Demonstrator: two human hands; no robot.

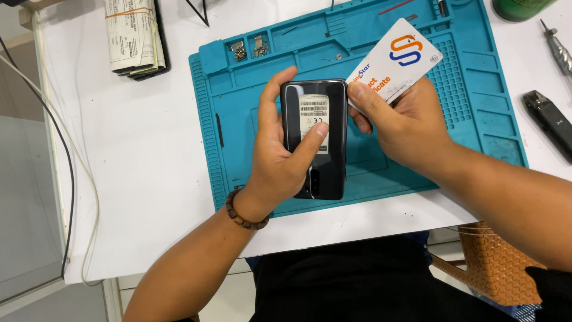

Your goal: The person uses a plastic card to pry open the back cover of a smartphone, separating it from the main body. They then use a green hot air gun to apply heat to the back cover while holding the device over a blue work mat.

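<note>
One dark phone (314, 138) lay back-up on the teal mat (238, 119), a white label on its back. The left hand (280, 158) clasped it, thumb pressed on the label. The right hand (405, 128) pinched one white card (396, 59), its corner set against the phone's right edge. Two small piles of screws (249, 49) sat in the mat's top trays. One stack of papers (134, 36) lay beyond, one black device (548, 122) off right.

I see the phone (314, 138) on the mat (476, 128); paper bundle (134, 36) off the mat's left; probably screws (240, 53) in the mat's rear-left compartments.
</note>
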